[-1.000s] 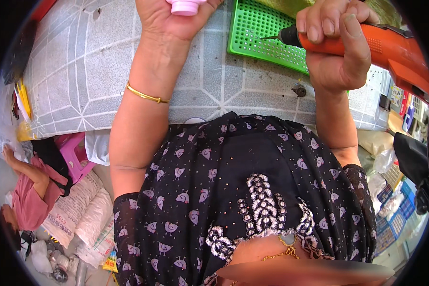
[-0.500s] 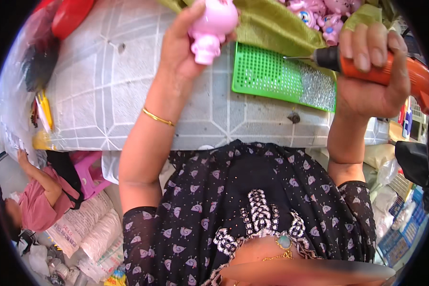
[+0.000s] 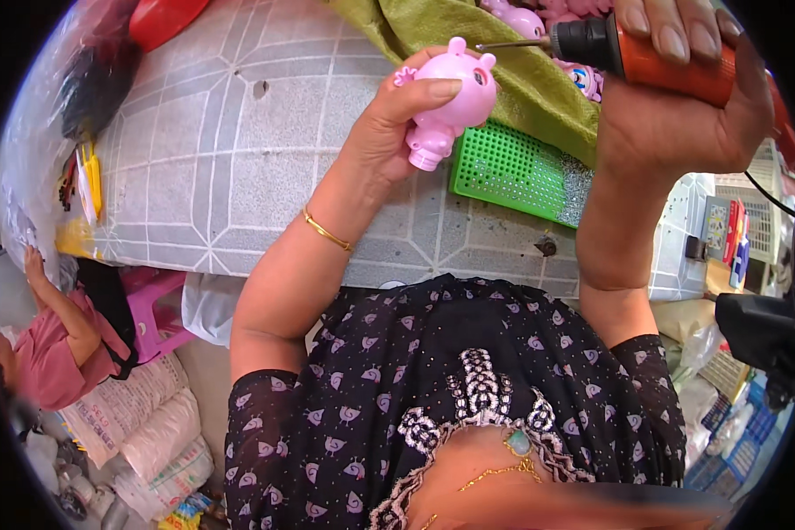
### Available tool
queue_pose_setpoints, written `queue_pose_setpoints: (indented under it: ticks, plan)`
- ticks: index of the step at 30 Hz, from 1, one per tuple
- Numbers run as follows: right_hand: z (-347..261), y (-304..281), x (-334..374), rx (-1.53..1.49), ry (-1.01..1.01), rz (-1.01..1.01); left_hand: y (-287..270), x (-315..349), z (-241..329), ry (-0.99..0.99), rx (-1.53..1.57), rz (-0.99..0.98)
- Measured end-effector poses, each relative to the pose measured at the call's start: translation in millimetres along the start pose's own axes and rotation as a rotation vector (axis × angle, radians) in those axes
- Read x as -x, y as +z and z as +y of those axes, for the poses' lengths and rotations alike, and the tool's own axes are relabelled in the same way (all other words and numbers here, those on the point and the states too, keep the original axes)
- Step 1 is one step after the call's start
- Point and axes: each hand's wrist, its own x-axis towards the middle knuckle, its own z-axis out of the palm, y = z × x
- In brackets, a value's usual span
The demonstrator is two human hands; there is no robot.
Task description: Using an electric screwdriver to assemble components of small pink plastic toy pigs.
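Note:
My left hand is closed around a glossy pink toy figure with a round head, small ears and a short body. Its thumb presses on the figure's head. In my right hand is an orange electric screwdriver with a black nose, held level, its thin bit pointing left. The bit's tip lies close to the ears in this view; whether it touches them I cannot tell. Below the screwdriver sits a green perforated tray, with many small silvery screws gathered toward its right side.
A yellow-green woven sack lies along the far side, with several pink toys at the back. Grey checked cloth covers the table. At left are a red object and yellow-handled tools. Another person sits beyond the left edge.
My left hand has brought the toy figure right and nearer, turning it. The screwdriver has swung from over the tray up and left, so its tip is now beside the toy's head.

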Motion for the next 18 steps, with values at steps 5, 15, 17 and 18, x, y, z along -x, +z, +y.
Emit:
queue_pose_setpoints:
  ticks: [5, 15, 17, 18]
  plan:
    - [3.5, 9.8, 1.8, -0.009, 0.023, -0.014, 2.5, 2.7, 2.2, -0.031, 0.177, -0.072]
    - [14.7, -21.4, -17.7, -0.268, 0.167, -0.167, 7.0, 6.6, 5.5, 0.004, 0.11, -0.007]
    - [17.4, -33.6, -27.6, -0.457, 0.29, -0.275, 9.1, 6.8, 6.0, 0.013, 0.123, 0.002]
    - [18.0, -33.8, -28.4, -0.444, 0.286, -0.286, 9.0, 6.7, 5.9, 0.007, 0.151, -0.007]
